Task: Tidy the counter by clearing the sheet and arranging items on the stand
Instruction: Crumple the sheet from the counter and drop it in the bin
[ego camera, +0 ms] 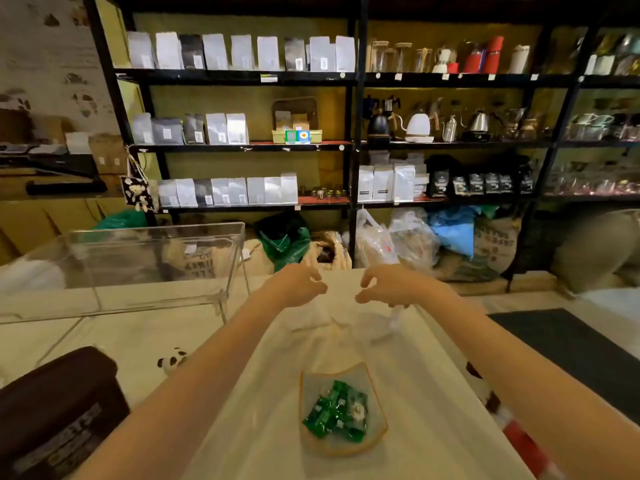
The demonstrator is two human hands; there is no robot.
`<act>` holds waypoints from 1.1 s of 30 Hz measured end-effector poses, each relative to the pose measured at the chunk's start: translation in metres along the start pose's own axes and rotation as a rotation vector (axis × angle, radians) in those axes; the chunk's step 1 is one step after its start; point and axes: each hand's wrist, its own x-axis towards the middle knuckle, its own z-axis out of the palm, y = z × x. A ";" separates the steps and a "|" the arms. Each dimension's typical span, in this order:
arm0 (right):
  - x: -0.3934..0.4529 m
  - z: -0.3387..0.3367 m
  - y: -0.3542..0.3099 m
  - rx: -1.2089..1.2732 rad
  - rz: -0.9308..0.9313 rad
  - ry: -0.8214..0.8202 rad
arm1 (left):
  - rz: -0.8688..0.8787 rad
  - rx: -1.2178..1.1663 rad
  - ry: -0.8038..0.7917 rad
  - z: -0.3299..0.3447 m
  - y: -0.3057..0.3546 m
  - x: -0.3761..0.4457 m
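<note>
A thin translucent sheet (346, 341) covers the middle of the pale counter and rises in folds toward its far edge. My left hand (299, 284) pinches the sheet's far left part with curled fingers. My right hand (388, 285) grips the far right part, and the plastic bunches just below it. Nearer to me, a clear glass dish (375, 434) with an amber rim holds several green wrapped candies (337, 414); I cannot tell whether the dish lies on or under the sheet. A clear acrylic stand (156, 268) occupies the counter's far left.
A small panda figure (173, 360) lies on the counter left of my left forearm. A dark brown box-like object (59, 410) fills the near left corner. Something red and white (519, 441) shows at the counter's right edge. Shelves of bags and kettles (419, 126) stand behind.
</note>
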 end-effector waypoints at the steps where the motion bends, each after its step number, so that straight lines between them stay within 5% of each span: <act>1: 0.002 0.006 0.000 -0.041 -0.009 -0.015 | -0.006 -0.003 -0.003 0.006 -0.004 0.002; 7: 0.028 0.036 0.018 -0.096 0.004 -0.066 | -0.048 0.076 -0.108 0.045 -0.029 0.026; 22: 0.052 0.067 0.029 -0.004 -0.044 0.163 | 0.053 0.045 0.200 0.073 -0.017 0.008; 29: 0.041 0.077 0.035 0.103 -0.095 0.249 | -0.023 0.063 -0.005 0.054 -0.009 0.013; 33: 0.020 0.064 0.039 0.146 -0.121 0.307 | 0.039 0.048 0.053 0.040 -0.002 -0.003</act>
